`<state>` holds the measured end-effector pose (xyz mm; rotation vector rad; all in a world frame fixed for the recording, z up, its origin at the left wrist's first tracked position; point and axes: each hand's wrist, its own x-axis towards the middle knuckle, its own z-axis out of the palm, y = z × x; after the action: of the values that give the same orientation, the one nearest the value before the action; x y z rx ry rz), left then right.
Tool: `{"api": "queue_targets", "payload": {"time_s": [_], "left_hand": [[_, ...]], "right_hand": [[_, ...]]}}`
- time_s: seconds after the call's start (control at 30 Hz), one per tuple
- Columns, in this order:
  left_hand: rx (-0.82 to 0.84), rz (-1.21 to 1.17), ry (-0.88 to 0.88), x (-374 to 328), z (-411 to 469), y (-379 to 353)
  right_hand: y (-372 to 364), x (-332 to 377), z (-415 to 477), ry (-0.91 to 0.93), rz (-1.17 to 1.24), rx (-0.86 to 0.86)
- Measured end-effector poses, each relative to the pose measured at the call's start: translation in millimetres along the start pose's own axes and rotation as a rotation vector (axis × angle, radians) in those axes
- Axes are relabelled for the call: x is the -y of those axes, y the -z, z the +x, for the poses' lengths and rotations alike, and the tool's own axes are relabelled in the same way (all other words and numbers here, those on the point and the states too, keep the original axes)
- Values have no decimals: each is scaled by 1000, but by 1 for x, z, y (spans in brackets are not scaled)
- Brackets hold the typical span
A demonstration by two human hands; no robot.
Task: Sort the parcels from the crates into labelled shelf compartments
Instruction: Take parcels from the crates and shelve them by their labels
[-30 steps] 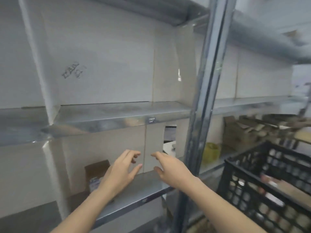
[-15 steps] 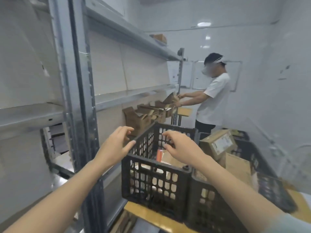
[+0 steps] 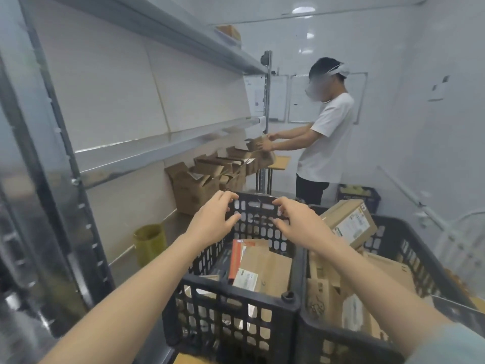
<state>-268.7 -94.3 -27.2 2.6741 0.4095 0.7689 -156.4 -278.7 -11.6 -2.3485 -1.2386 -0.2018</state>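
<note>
Head view: both hands are out over the near black crate [image 3: 236, 290], the left hand [image 3: 210, 222] and right hand [image 3: 296, 224] side by side, fingers loosely curled, holding nothing. The risk from here? The flat parcels [image 3: 262, 266] lean packed together, so a hasty grab could drag a neighbour up too, or fingers could snag in the lattice wall. A misread label (they're small from up here) would send one to the wrong compartment of the shelf [image 3: 147, 151]. The parcels are brown cardboard mailers, one with an orange-red strip and a white label, sitting low inside the crate beneath the hands. More boxes fill the second crate [image 3: 393, 220] just beside it.
</note>
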Motion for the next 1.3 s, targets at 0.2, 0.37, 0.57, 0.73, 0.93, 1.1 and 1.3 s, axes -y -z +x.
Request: {"api": "queue_targets", "payload": {"time_s": [0.2,0.37,0.57,0.73,0.93,1.1,1.3], "left_hand": [[213,244,-199,44,50,-53],[346,430,-347,91,91,-92],[398,361,-328,113,117,-144],[500,204,-250,116,118,-169],[595,154,-216,119,128,-170],[622,180,-220,126,129,-177],[709,180,-209,127,123,-189]], "right_hand": [[-62,-31,50,-161,-94,106],[-105,-49,82,-292,-186,164],[-129,-67,90,-408,-264,172],[-139,-80,91,-471,-248,159],[-138,-83,99,-449,-209,130],[-138,-88,102,-439,-248,144],[-152,-77,108,-300,-257,224]]}}
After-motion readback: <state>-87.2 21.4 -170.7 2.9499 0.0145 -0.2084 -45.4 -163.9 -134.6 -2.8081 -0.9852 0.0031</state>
